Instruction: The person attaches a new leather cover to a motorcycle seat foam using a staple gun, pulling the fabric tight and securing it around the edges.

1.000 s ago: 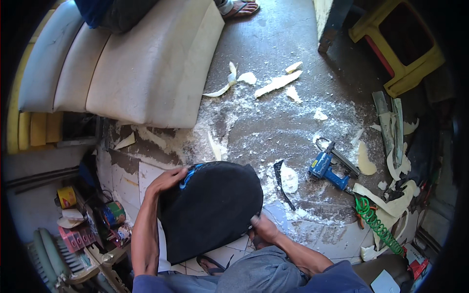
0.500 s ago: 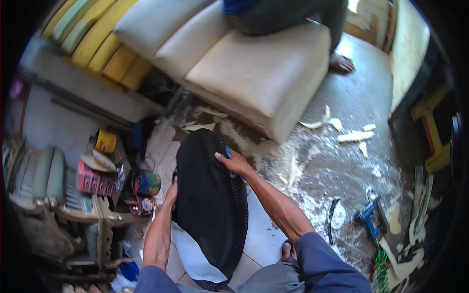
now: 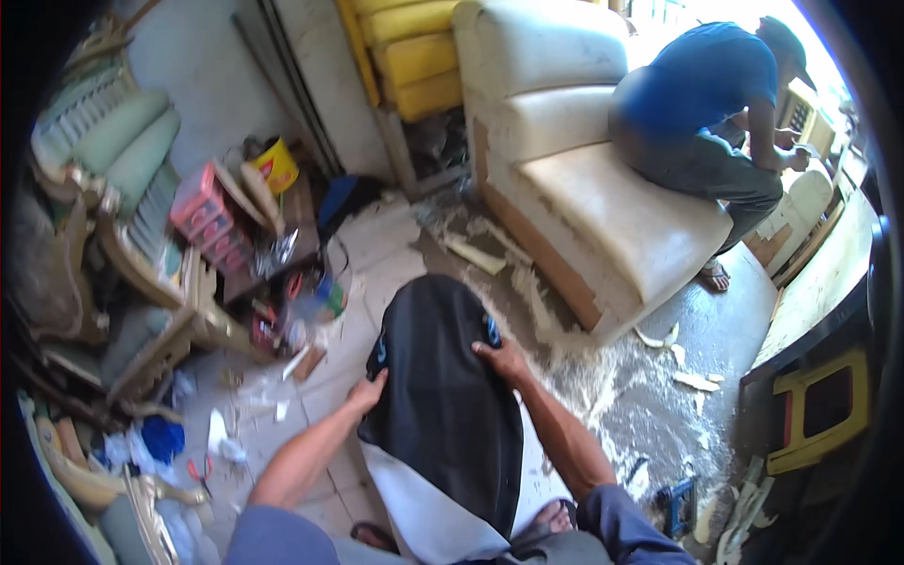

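A long black cover with a rounded far end, which looks like a motorcycle seat cover (image 3: 443,377), lies lengthwise in front of me. Small blue marks show on both its sides, and a white part spreads from under its near end. At the left edge, my left hand (image 3: 365,392) is closed on it, thumb up. My right hand (image 3: 504,362) grips the opposite edge beside a blue mark, slightly farther away. The fingers of both hands are partly hidden beneath the cover.
A worn cream sofa seat (image 3: 621,207) stands ahead; a person in blue (image 3: 711,85) sits on it. Shavings and white dust cover the floor to the right, near a blue tool (image 3: 676,508). At left are a pink drawer box (image 3: 209,218), a yellow tub (image 3: 275,167) and carved chairs (image 3: 141,235).
My view has swung up and leftward, bringing more of the seated person into sight. Both hands keep hold of the cover, whose upper face now shows more squarely.
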A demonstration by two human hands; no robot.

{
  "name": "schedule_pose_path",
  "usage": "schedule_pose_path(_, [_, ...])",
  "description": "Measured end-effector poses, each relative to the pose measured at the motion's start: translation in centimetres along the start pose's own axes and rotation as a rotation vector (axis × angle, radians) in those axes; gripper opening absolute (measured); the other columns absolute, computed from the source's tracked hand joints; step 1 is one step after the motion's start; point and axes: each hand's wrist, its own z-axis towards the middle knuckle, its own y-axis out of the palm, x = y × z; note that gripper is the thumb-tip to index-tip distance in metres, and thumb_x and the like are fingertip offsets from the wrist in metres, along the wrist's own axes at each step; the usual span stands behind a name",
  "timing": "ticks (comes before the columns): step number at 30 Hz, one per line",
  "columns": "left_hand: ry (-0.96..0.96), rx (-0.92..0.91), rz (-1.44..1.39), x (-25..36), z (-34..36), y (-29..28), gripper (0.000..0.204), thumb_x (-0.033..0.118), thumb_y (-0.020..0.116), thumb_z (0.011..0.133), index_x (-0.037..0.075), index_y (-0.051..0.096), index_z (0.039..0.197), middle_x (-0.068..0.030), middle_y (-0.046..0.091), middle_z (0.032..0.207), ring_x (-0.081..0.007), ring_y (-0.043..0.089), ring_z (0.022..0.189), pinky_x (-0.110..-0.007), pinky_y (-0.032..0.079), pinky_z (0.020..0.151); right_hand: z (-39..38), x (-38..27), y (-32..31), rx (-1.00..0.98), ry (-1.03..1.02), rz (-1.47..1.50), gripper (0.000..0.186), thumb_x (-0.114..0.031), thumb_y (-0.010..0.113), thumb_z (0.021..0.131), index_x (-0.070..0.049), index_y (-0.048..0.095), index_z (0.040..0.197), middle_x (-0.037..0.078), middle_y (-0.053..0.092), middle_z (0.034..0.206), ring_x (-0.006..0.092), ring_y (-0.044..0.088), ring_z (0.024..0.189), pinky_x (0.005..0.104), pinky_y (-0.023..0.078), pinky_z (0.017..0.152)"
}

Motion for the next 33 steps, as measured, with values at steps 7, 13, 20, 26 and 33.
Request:
schedule_pose_path(7, [-0.139,-0.281,-0.675,-4.2,0.6,-4.2,0.045,0.035,0.062,0.099,0.000,0.060,0.128,-0.0142,0.070,0.117,-0.0288,0.069,0.102,-0.045,0.053,0.095,-4.7,-0.6,-1.9,-0.210,0.254,0.298,0.069,-0.050,0.067,0.092,0.007,0.060,0.129,0.020,0.065,0.127,0.0294,0.064,0.113,0.0396,0.048,0.102])
schedule_pose_path(13, [-0.143,-0.358,-1.254,-3.2,1.7,-0.1,0.056,0.040,0.050,0.104,-0.002,0.047,0.142,-0.0191,0.055,0.142,-0.0334,0.055,0.128,-0.049,0.044,0.107,-0.9,2.8,-3.9,-0.094,0.424,0.292,0.080,-0.063,0.038,0.101,0.003,0.044,0.146,0.020,0.044,0.153,0.0342,0.044,0.139,0.0477,0.035,0.115])
schedule_pose_path(20, [-0.057,0.323,-0.398,-4.5,-4.3,4.7,0.051,0.037,0.043,0.106,-0.008,0.064,0.113,-0.0314,0.065,0.116,-0.0474,0.061,0.111,-0.052,0.047,0.095,-5.5,6.6,1.5,0.272,0.056,-0.358,0.077,-0.054,0.024,0.106,0.012,0.060,0.122,0.039,0.061,0.119,0.0482,0.056,0.121,0.0471,0.043,0.103])
schedule_pose_path(26, [0.051,0.267,-0.401,-2.6,-6.3,5.7,0.051,0.037,0.042,0.106,-0.008,0.066,0.102,-0.0321,0.067,0.102,-0.0494,0.063,0.101,-0.054,0.048,0.089,-11.4,6.0,-0.8,0.339,0.207,-0.430,0.073,-0.049,0.022,0.107,0.011,0.059,0.123,0.038,0.061,0.118,0.0514,0.056,0.117,0.0502,0.043,0.100])
schedule_pose_path(33, [0.128,0.211,-0.401,-3.8,-4.8,5.2,0.052,0.038,0.043,0.107,-0.009,0.065,0.115,-0.0255,0.071,0.108,-0.0399,0.067,0.100,-0.044,0.049,0.091,-13.8,5.3,-0.2,0.358,0.142,-0.356,0.067,-0.048,0.020,0.108,0.006,0.059,0.119,0.038,0.059,0.119,0.0532,0.054,0.117,0.0526,0.042,0.100])
